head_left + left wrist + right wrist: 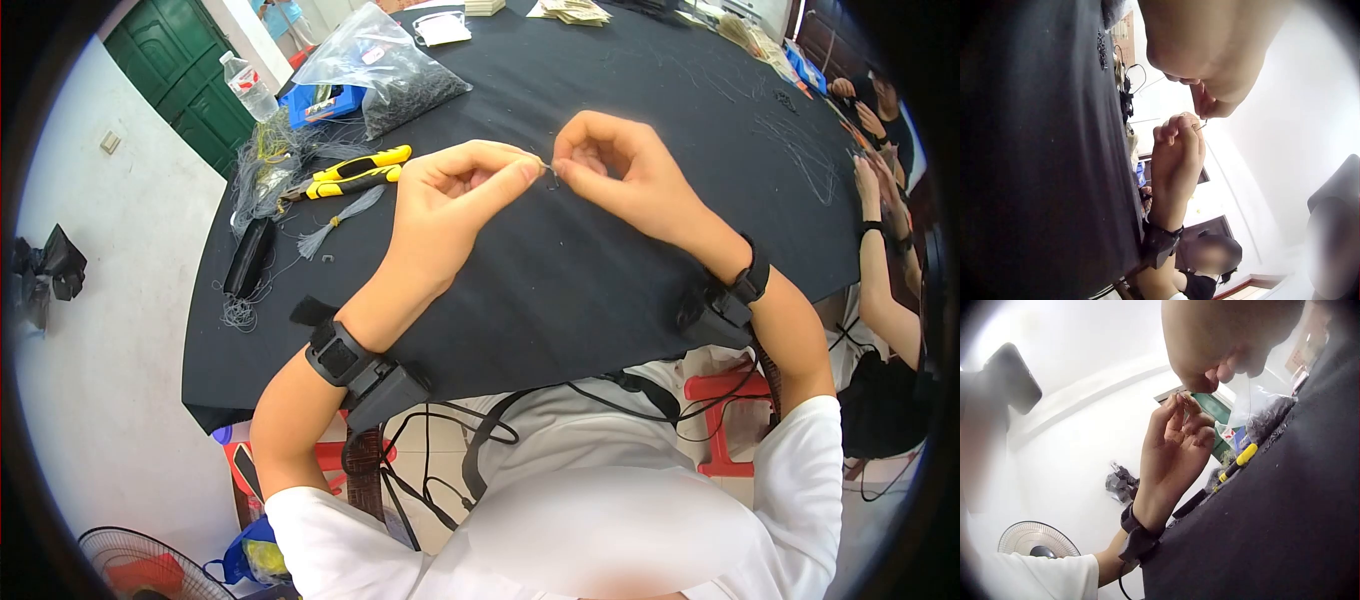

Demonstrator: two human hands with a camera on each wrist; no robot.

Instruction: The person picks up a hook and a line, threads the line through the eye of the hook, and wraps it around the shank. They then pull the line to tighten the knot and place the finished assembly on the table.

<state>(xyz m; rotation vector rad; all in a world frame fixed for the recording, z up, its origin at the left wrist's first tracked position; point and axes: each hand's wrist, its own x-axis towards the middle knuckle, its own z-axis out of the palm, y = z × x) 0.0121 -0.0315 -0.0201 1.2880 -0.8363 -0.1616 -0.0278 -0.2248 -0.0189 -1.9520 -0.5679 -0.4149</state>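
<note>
Over the black-covered table, my left hand (445, 200) and right hand (640, 185) meet fingertip to fingertip. Each pinches at a tiny, thin, hook-like metal piece (1202, 125) between thumb and index finger. The piece is mostly covered by the fingertips in the head view. A fine line (1249, 394) hangs below my right hand in the right wrist view. To the left of my left hand lie pliers with yellow and black handles (365, 163). A tied bundle of grey line (340, 222) rests beside them.
A clear bag of small dark pieces (415, 95), a blue box (320, 105), a water bottle (248, 88) and tangled line (262, 165) crowd the table's far left. A black case (248, 258) lies near the left edge. Another person's arms (885, 215) are at the right.
</note>
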